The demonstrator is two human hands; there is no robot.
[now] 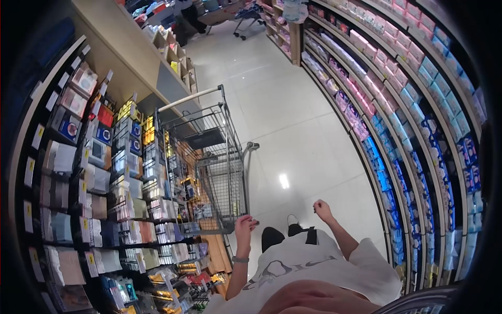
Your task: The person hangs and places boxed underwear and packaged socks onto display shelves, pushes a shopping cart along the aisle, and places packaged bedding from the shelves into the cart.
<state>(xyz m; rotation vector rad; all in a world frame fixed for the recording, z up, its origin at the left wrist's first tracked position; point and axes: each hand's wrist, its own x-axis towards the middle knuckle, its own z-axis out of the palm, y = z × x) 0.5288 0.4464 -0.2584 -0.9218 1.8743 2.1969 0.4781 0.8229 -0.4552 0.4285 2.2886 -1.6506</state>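
Observation:
My left hand [244, 228] is raised beside the near end of a wire shopping cart [222, 178], its fingers curled; whether it touches the cart or holds anything is too small to tell. Over the floor to the right, my right hand [321, 209] hangs with its fingers curled in, and no object shows in it. The metal cart stands along the left shelves, its handle [191, 98] at the far end.
Shelves of boxed goods [99, 178] line the left side. Curved shelves with pink and blue packs [387, 104] run along the right. Pale tiled floor [287, 131] lies between them. Farther off are another cart [248, 21] and a person's dark-clothed legs [193, 18].

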